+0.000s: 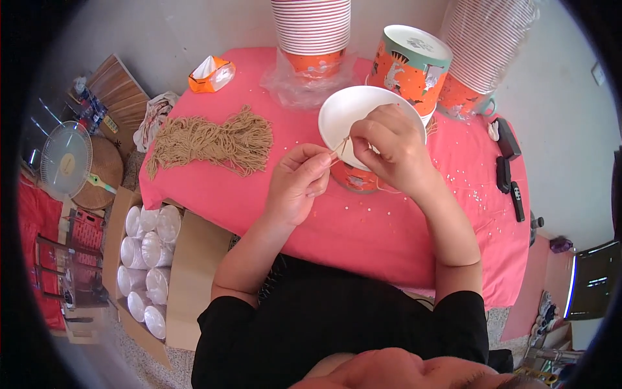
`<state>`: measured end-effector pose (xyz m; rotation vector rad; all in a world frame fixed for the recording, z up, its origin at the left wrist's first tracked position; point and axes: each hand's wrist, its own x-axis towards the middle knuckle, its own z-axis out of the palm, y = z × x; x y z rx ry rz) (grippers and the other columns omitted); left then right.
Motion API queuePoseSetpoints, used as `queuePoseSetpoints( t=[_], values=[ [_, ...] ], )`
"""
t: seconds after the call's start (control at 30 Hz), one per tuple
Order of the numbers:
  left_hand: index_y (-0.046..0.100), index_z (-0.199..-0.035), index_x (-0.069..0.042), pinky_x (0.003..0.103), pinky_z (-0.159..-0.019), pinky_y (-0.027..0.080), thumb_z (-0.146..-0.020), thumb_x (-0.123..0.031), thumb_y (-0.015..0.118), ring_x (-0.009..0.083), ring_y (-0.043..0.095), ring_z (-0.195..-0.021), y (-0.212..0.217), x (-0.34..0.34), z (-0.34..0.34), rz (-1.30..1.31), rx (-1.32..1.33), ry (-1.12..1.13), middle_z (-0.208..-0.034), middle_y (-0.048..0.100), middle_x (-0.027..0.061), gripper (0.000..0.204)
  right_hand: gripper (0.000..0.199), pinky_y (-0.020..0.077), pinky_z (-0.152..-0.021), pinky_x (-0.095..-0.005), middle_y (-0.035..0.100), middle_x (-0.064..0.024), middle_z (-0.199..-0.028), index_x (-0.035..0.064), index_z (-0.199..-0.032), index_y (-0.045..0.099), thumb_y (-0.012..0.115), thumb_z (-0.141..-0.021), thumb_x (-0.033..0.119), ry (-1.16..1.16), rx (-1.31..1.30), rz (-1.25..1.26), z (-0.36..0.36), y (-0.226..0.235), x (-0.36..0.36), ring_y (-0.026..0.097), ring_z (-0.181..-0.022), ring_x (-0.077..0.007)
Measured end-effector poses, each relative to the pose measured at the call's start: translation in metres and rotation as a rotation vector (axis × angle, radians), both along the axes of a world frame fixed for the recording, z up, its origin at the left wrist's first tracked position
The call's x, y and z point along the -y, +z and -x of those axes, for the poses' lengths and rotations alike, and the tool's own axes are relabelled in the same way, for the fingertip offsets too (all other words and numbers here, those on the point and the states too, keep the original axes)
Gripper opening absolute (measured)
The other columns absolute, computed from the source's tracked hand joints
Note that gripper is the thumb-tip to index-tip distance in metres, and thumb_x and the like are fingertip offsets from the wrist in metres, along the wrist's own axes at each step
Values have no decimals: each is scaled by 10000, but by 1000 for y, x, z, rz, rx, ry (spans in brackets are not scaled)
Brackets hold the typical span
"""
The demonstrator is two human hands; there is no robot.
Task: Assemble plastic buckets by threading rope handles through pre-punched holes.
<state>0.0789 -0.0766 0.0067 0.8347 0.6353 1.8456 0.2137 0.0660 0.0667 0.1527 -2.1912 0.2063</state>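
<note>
My left hand [299,179] pinches a thin tan cord [344,145] between thumb and fingertips. Close beside it on the right, my right hand [396,150] also has its fingers closed on the cord. Both hands are over the near side of a white-lined paper bucket [335,111], whose orange printed outside shows below the rim. A thin strand hangs under my right hand along the bucket's near side. To the left, a thick bundle of tan cords [214,142] lies on the pink tablecloth [363,240]. The bucket's inside is partly hidden by my right hand.
Behind stand a tall stack of paper buckets [312,29], an upturned orange bucket [409,68] and another plastic-wrapped stack [483,52]. An orange-and-white packet [212,74] lies back left. Small white bits and black items [508,139] are at right. A carton [194,279] with clear plastic containers is lower left.
</note>
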Motion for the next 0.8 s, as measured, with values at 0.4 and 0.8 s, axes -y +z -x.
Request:
queuePoseSetpoints(
  t=[0.4, 0.8],
  values=[
    [645, -1080, -11, 189, -456, 237, -940, -38, 566, 12, 333, -523, -20, 8, 8, 19, -107, 57, -699, 536, -42, 163, 181, 470, -645, -384, 581, -80, -728, 30, -847, 600, 659, -678, 2, -205, -52, -237, -10, 11, -17, 596, -703, -259],
    [670, -964, -34, 183, -553, 341, -840, 4, 681, 20, 416, -648, 15, 0, 12, -76, -956, 738, -922, 582, -4, 130, 204, 463, -604, -367, 569, -72, -734, 42, -882, 598, 679, -701, -9, -275, -87, -252, -22, 25, -15, 587, -666, -253]
  ],
)
